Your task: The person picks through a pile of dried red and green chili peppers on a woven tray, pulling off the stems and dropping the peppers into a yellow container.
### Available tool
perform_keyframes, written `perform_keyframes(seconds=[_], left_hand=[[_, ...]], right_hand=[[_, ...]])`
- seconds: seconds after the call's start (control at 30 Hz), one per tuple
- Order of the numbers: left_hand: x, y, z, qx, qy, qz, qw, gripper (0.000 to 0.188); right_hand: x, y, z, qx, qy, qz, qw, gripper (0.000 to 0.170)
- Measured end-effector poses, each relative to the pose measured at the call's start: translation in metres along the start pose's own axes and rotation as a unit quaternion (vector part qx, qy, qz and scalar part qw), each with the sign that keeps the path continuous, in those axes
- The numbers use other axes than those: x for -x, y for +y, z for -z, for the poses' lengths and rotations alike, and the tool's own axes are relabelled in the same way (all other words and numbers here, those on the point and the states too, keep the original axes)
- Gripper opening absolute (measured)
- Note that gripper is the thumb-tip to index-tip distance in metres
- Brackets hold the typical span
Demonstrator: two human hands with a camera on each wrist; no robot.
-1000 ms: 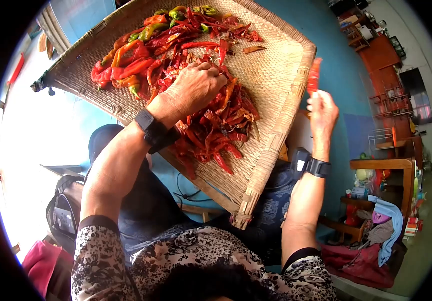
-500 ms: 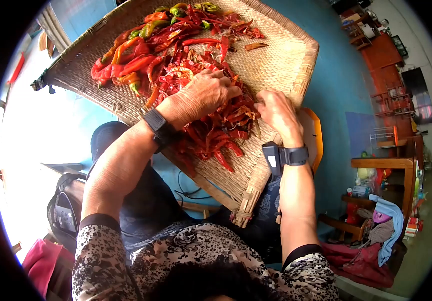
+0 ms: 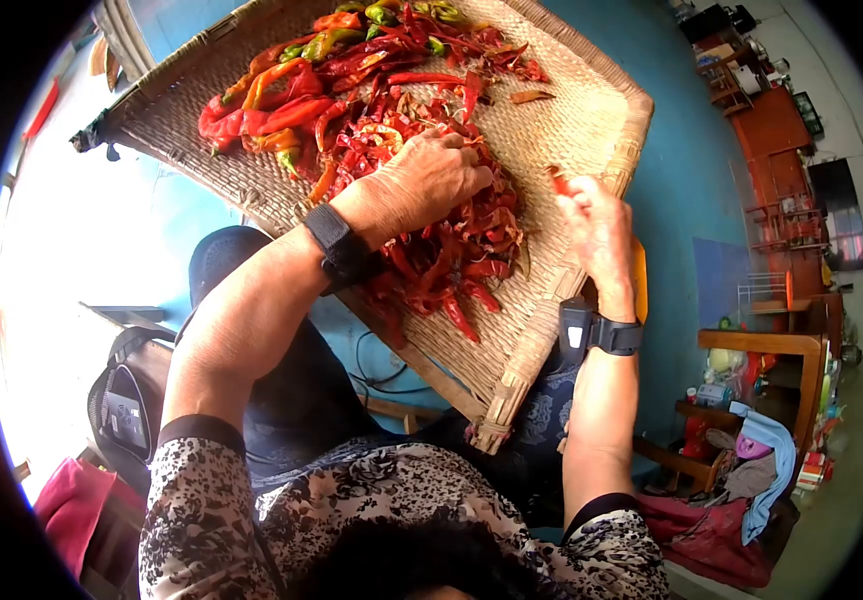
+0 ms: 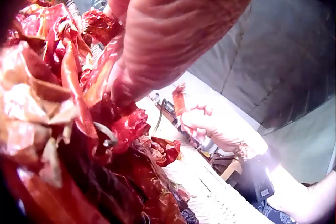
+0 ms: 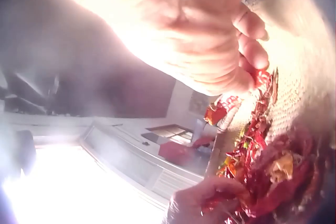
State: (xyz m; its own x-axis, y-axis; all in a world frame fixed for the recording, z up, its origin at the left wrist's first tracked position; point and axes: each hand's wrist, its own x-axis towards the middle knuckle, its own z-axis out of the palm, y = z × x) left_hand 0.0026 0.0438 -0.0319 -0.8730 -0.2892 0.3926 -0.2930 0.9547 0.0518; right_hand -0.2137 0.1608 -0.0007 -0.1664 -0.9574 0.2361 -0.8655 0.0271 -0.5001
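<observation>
A large woven tray (image 3: 591, 120) holds a heap of wrinkled red chili peppers (image 3: 451, 290), with fresher red, orange and green ones (image 3: 281, 105) toward its far left. My left hand (image 3: 421, 178) rests on the heap, its fingers curled down round red chilies; the fingertips are hidden in the head view. In the left wrist view, its thumb presses against a shiny red chili (image 4: 100, 71). Over the tray's right edge, my right hand (image 3: 598, 225) pinches a red chili (image 4: 179, 99) between thumb and fingers, raised above the weave.
The tray slants across my lap, its near corner (image 3: 491, 435) pointing at my body. An orange-edged object (image 3: 639, 280) shows behind the right wrist. A wooden chair (image 3: 751, 345) with clothes stands at the right, and a dark bag (image 3: 129, 410) at the left.
My right hand came in from beyond the tray's right edge to the heap, then drew back rightward with a red chili. My left hand stayed on the heap.
</observation>
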Motion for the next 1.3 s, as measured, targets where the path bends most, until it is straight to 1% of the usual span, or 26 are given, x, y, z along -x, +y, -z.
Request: perform_keyframes(seconds=[0.03,0.07,0.13,0.2,0.27,0.3,0.33,0.4,0.47,0.5,0.53,0.57,0.6,0.63,0.67,0.73,0.77,0.83,0.87,0.93,0.97,1.0,1.07,1.13,1.2,1.3], left_hand=[[-0.001,-0.001,-0.002,0.002,0.009,-0.005,1.000,0.013],[-0.001,-0.001,-0.002,0.003,0.009,-0.007,1.000,0.013],[-0.003,0.000,-0.003,0.002,0.015,0.000,1.000,0.014],[-0.005,0.001,-0.003,0.000,0.015,-0.002,1.000,0.012],[-0.007,0.001,-0.002,-0.018,0.030,0.019,0.999,0.009],[-0.008,-0.002,-0.004,-0.018,0.040,0.018,0.999,0.006],[-0.009,-0.003,-0.004,-0.017,0.039,0.018,0.999,0.006],[-0.010,-0.003,-0.003,-0.006,0.048,0.024,0.999,0.008],[-0.010,0.000,-0.001,-0.001,0.045,0.024,0.999,0.009],[-0.011,0.001,-0.001,0.002,0.042,0.025,0.999,0.010],[-0.011,0.002,-0.001,0.002,0.041,0.025,0.999,0.010],[-0.010,0.002,-0.003,0.007,0.038,0.030,0.999,0.010],[-0.009,0.002,-0.003,0.013,0.034,0.036,0.999,0.010],[-0.008,0.002,-0.003,0.012,0.033,0.036,0.999,0.010],[-0.007,0.001,-0.001,0.019,0.045,0.044,0.998,0.010],[-0.004,0.000,0.002,0.026,0.058,0.053,0.997,0.011],[-0.003,-0.002,0.005,0.022,0.065,0.047,0.997,0.010],[0.000,-0.005,0.010,0.016,0.071,0.043,0.996,0.010],[0.001,-0.006,0.011,0.020,0.065,0.046,0.997,0.010],[0.004,-0.007,0.013,0.024,0.060,0.053,0.996,0.009],[0.004,-0.008,0.013,0.017,0.069,0.048,0.996,0.009],[0.004,-0.008,0.013,0.011,0.079,0.042,0.996,0.009],[0.003,-0.007,0.013,0.010,0.063,0.053,0.997,0.009],[0.002,-0.007,0.012,0.019,0.064,0.047,0.997,0.009],[-0.001,-0.008,0.008,0.018,0.054,0.049,0.997,0.009],[-0.003,-0.008,0.001,0.016,0.043,0.049,0.998,0.009]], right_hand=[[0.002,0.006,0.007,0.007,0.057,-0.008,0.998,0.006],[0.003,0.012,0.015,0.014,0.114,-0.016,0.993,0.010],[0.006,0.030,0.030,0.007,0.166,-0.044,0.985,0.008],[0.011,0.055,0.044,0.028,0.197,-0.078,0.977,0.009],[0.020,0.061,0.058,0.108,0.228,-0.127,0.959,0.010],[0.022,0.058,0.060,0.225,0.241,-0.157,0.931,0.012],[0.024,0.055,0.066,0.279,0.181,-0.245,0.911,0.016],[0.030,0.053,0.059,0.387,0.211,-0.149,0.885,0.020],[0.023,0.047,0.049,0.265,0.225,-0.042,0.937,0.025],[0.017,0.042,0.039,0.177,0.196,0.009,0.965,0.034],[0.013,0.035,0.026,0.094,0.139,0.036,0.985,0.032],[0.014,0.008,0.021,-0.002,0.039,0.030,0.999,0.032],[0.012,-0.006,0.013,-0.016,-0.055,0.019,0.998,0.033],[0.012,-0.012,0.001,-0.027,-0.101,0.012,0.994,0.031],[0.006,-0.026,-0.004,-0.036,-0.185,-0.041,0.981,0.029],[0.003,-0.032,-0.021,0.016,-0.196,0.017,0.980,0.024],[0.001,-0.032,-0.025,0.016,-0.195,0.017,0.981,0.024],[-0.004,-0.033,-0.031,0.025,-0.103,0.103,0.989,0.017],[-0.006,-0.041,-0.025,-0.016,-0.109,0.053,0.992,0.009],[-0.009,-0.038,-0.022,-0.095,-0.040,0.070,0.992,0.005],[-0.010,-0.038,-0.015,-0.118,-0.037,0.054,0.991,0.002],[-0.009,-0.033,-0.013,-0.143,-0.026,0.059,0.988,0.004],[-0.009,-0.016,-0.011,-0.149,0.025,0.044,0.987,0.005],[-0.006,-0.002,-0.009,-0.238,0.048,0.001,0.970,0.006],[-0.003,0.000,0.008,-0.242,0.074,-0.006,0.968,0.006],[0.002,0.021,0.026,-0.312,0.136,-0.033,0.940,0.008]])
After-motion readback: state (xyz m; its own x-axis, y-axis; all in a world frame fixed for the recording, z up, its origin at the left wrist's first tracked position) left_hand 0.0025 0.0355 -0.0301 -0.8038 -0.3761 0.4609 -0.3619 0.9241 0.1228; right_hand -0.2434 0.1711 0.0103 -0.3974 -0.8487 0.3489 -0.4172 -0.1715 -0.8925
